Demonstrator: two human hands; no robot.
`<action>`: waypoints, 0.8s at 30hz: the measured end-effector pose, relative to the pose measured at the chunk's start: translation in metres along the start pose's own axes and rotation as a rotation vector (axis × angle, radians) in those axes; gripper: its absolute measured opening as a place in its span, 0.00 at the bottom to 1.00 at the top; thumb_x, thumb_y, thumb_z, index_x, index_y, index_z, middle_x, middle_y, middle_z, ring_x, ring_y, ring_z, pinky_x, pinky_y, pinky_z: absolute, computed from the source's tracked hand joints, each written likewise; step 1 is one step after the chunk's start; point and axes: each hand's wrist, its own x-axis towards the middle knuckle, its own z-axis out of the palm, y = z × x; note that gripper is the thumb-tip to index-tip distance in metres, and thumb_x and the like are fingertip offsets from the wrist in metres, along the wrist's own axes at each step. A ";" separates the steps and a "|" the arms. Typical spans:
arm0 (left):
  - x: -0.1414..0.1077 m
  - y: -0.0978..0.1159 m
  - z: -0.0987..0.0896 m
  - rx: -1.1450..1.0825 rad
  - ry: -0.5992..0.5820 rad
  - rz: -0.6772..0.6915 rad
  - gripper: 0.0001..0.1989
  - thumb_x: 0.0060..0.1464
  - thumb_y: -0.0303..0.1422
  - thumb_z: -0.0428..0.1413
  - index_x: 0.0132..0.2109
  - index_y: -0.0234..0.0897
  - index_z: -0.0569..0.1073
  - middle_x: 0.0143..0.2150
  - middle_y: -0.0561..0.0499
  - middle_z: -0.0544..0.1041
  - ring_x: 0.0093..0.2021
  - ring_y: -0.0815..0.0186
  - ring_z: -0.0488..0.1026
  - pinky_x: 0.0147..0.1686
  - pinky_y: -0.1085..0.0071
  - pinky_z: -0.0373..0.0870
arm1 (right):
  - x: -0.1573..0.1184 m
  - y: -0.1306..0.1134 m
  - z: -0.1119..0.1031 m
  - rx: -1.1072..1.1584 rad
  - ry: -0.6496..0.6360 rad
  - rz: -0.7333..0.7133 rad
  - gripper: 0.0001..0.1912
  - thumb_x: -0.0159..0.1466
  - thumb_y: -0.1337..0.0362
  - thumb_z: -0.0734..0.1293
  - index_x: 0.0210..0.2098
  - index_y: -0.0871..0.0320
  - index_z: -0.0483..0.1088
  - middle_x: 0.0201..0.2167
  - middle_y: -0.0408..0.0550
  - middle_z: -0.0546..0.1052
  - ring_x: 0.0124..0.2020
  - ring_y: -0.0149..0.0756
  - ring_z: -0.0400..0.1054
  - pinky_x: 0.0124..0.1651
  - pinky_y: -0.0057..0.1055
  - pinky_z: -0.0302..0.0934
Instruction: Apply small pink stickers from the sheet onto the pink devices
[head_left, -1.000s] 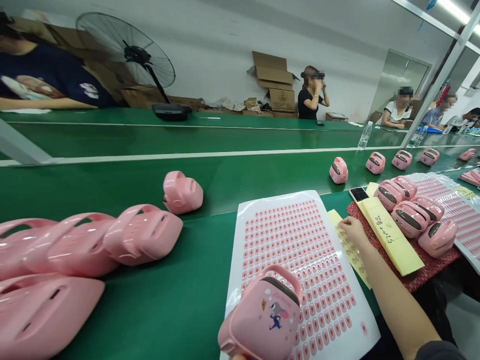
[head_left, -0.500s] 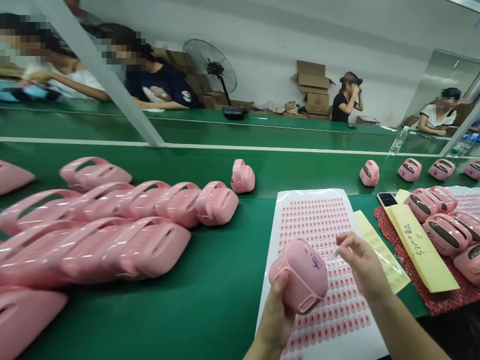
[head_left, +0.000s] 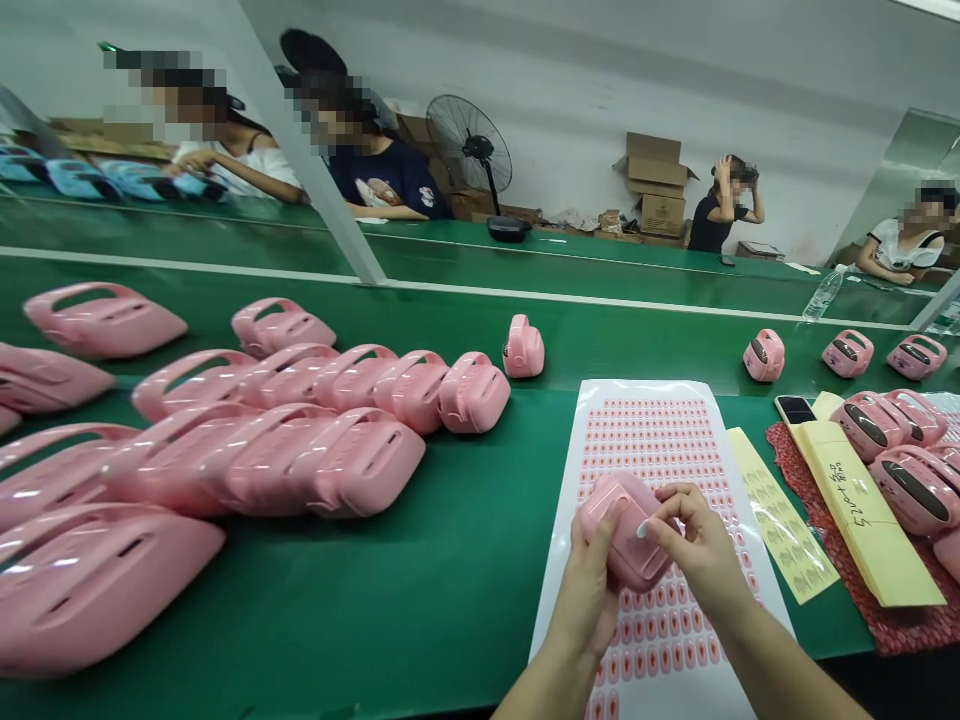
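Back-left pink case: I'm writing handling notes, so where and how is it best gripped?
Probably the arched handle of the pink case, from above: a gap shows beneath it, nothing covers it, and the glossy body looks slick.

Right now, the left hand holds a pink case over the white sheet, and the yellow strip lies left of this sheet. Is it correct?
No: the yellow strip lies to the right of the white sheet, as the head view shows. The left hand does hold a pink case over it.
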 end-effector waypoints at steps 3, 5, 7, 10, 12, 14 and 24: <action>-0.001 0.001 -0.001 0.007 -0.013 0.009 0.25 0.44 0.39 0.65 0.49 0.40 0.68 0.41 0.49 0.78 0.44 0.59 0.75 0.39 0.69 0.73 | 0.001 -0.002 -0.001 -0.025 0.002 0.003 0.10 0.48 0.55 0.71 0.21 0.54 0.73 0.36 0.48 0.67 0.47 0.46 0.62 0.53 0.43 0.52; -0.002 0.002 -0.002 0.014 -0.008 0.006 0.25 0.44 0.39 0.65 0.48 0.40 0.68 0.42 0.48 0.77 0.45 0.59 0.75 0.40 0.68 0.73 | 0.001 -0.004 -0.001 -0.025 0.021 0.004 0.10 0.48 0.55 0.71 0.20 0.55 0.73 0.35 0.48 0.67 0.46 0.46 0.62 0.53 0.44 0.53; -0.002 0.001 -0.003 0.019 -0.006 0.009 0.25 0.44 0.39 0.65 0.48 0.41 0.68 0.43 0.48 0.77 0.45 0.59 0.75 0.41 0.68 0.73 | 0.001 -0.005 0.000 -0.030 0.017 0.004 0.10 0.48 0.55 0.71 0.20 0.55 0.73 0.35 0.48 0.68 0.45 0.47 0.63 0.52 0.44 0.53; -0.001 0.001 -0.004 0.022 -0.009 0.019 0.26 0.43 0.40 0.66 0.48 0.41 0.67 0.43 0.48 0.77 0.45 0.59 0.75 0.41 0.68 0.73 | 0.001 -0.005 0.000 -0.044 0.000 -0.003 0.09 0.49 0.56 0.71 0.21 0.55 0.74 0.35 0.49 0.68 0.46 0.47 0.63 0.52 0.44 0.54; -0.001 0.002 -0.003 0.025 -0.011 0.017 0.27 0.43 0.40 0.66 0.49 0.41 0.67 0.43 0.48 0.76 0.45 0.59 0.74 0.42 0.67 0.73 | 0.001 -0.005 0.000 -0.046 0.009 -0.013 0.08 0.49 0.57 0.71 0.21 0.55 0.74 0.35 0.49 0.68 0.46 0.46 0.63 0.52 0.44 0.54; -0.001 0.002 -0.002 0.028 -0.014 0.015 0.27 0.42 0.40 0.66 0.49 0.41 0.67 0.43 0.48 0.76 0.45 0.58 0.74 0.42 0.67 0.73 | 0.001 -0.004 0.001 -0.044 0.029 -0.026 0.09 0.50 0.56 0.71 0.21 0.55 0.73 0.35 0.48 0.68 0.45 0.45 0.63 0.51 0.43 0.55; -0.004 0.004 0.005 0.007 0.023 0.015 0.23 0.47 0.36 0.64 0.50 0.40 0.67 0.40 0.49 0.78 0.44 0.59 0.75 0.40 0.68 0.73 | -0.004 0.000 0.005 -0.189 0.095 -0.208 0.07 0.55 0.59 0.68 0.24 0.55 0.71 0.35 0.48 0.68 0.43 0.41 0.65 0.48 0.40 0.60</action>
